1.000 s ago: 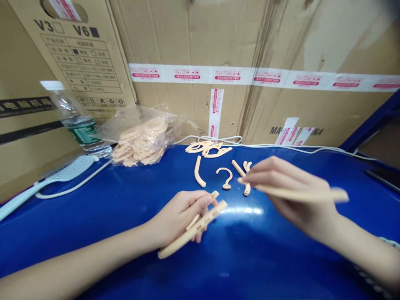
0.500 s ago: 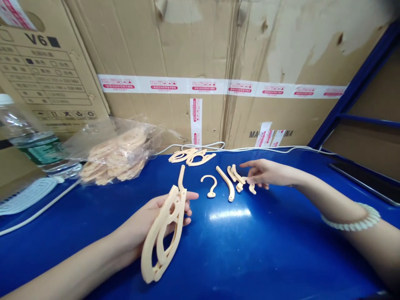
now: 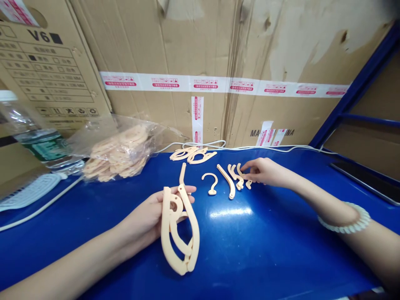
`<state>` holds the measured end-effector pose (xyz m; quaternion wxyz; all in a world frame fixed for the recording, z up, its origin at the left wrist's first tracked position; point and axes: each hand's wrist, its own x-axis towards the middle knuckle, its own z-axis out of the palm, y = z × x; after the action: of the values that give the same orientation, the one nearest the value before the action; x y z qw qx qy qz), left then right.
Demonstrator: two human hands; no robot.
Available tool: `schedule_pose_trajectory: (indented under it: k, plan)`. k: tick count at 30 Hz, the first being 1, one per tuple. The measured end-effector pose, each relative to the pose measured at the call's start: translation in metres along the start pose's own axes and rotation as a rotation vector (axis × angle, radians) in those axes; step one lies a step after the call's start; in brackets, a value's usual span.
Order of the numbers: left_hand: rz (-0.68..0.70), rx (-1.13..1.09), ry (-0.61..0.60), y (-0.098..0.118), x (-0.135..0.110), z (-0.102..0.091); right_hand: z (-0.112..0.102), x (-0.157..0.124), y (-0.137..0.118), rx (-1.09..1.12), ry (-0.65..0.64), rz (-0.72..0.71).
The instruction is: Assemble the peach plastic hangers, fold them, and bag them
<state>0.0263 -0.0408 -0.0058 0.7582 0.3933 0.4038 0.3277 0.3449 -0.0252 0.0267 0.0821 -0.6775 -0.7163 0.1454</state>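
Note:
A partly assembled beige folding hanger (image 3: 194, 233) is in my left hand (image 3: 153, 214), gripped near its upper end with the long arms hanging towards me. My right hand (image 3: 264, 171) is closed in a pinch at a small curved hanger piece (image 3: 239, 168), among other small curved parts. A tiny beige piece (image 3: 248, 184) lies just under those fingers. Left of them, a long curved hanger arm (image 3: 227, 182) and a hanger hook (image 3: 212, 192) rest on the blue table (image 3: 237, 254). Another straight piece (image 3: 183, 173) lies behind my left hand, partly hidden by it.
Two folded hangers (image 3: 201, 157) lie at the back by a white cable (image 3: 265, 148). A clear bag of beige parts (image 3: 117, 154), a water bottle (image 3: 43, 146) and a pale blue slotted object (image 3: 34, 193) stand left. A dark phone-like slab (image 3: 365, 181) lies right; cardboard (image 3: 175, 46) stands behind.
The hanger in my left hand has turned and swung right, its arms spreading apart. My right fingers have closed at a small curved piece, and the tiny piece beneath has shifted left.

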Motion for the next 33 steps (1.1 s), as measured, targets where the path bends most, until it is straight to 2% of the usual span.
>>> schedule_pose_trajectory:
  k: [4, 5, 6, 8, 11, 14, 18, 21, 23, 28, 33]
  plan:
    - [0.006, 0.018, -0.01, -0.002, 0.002, -0.002, 0.001, -0.007, -0.005, -0.151, 0.122, -0.03]
    - [0.011, 0.02, -0.015, -0.002, 0.002, -0.002, 0.002, -0.011, -0.01, -0.173, 0.17, -0.083]
    - [0.018, 0.02, -0.016, -0.002, 0.002, -0.002, 0.004, -0.017, -0.017, -0.185, 0.219, -0.172]
    - [0.038, 0.015, -0.011, -0.002, 0.001, 0.0, 0.011, -0.031, -0.035, -0.191, 0.336, -0.498]
    - [0.061, 0.002, -0.007, 0.0, -0.001, 0.005, 0.026, -0.056, -0.067, -0.251, 0.36, -0.938]
    - [0.06, -0.027, -0.006, 0.001, -0.004, 0.009, 0.044, -0.071, -0.088, -0.263, 0.348, -1.164]
    - [0.073, -0.14, 0.072, 0.003, -0.009, 0.015, 0.06, -0.07, -0.094, -0.207, 0.393, -1.24]
    - [0.077, -0.181, 0.017, 0.002, -0.013, 0.017, 0.063, -0.065, -0.092, -0.178, 0.432, -1.233]
    - [0.101, -0.074, -0.039, -0.001, -0.015, 0.017, 0.064, -0.063, -0.09, -0.187, 0.453, -1.238]
    - [0.236, 0.412, -0.095, -0.011, -0.021, 0.021, 0.064, -0.061, -0.087, -0.235, 0.506, -1.24]
    - [0.22, 0.461, -0.098, -0.012, -0.025, 0.024, 0.064, -0.059, -0.087, -0.248, 0.48, -1.21]
